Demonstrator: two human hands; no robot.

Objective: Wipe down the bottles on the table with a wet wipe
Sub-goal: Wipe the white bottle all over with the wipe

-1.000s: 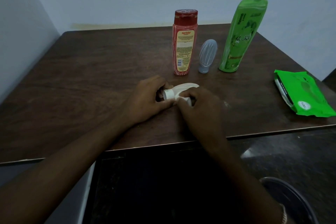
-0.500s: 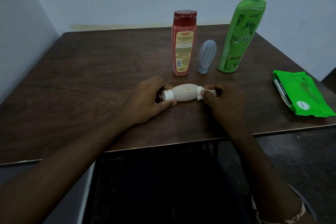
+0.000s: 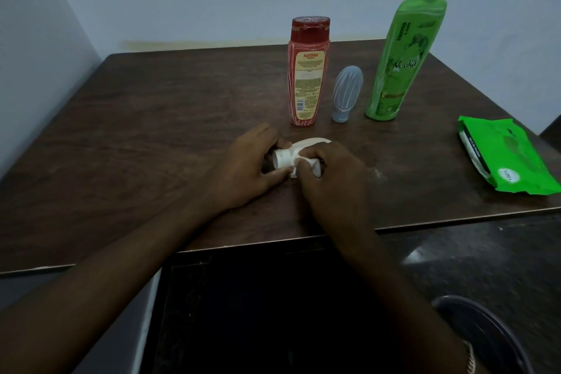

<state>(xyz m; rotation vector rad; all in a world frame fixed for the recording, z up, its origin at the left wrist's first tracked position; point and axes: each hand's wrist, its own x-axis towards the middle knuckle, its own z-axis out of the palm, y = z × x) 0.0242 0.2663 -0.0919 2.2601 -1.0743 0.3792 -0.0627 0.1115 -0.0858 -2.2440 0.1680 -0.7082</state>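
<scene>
Dark wooden table [image 3: 151, 130]. Along its back edge, toward the right, stand a tall green pump bottle [image 3: 403, 64], a red bottle [image 3: 308, 76] and a little grey bottle [image 3: 346, 94] between them, all upright. A green wipe pack [image 3: 510, 155] lies flat at the right edge. Near the front edge, about the middle, a small white bottle [image 3: 309, 144] lies on its side, long axis roughly parallel to that edge, cap pointing left. The left hand [image 3: 239, 167] grips the cap end; the right hand [image 3: 331, 173] is curled over the body, pinching a wet wipe [image 3: 315, 164] against it (mostly hidden under the fingers).
</scene>
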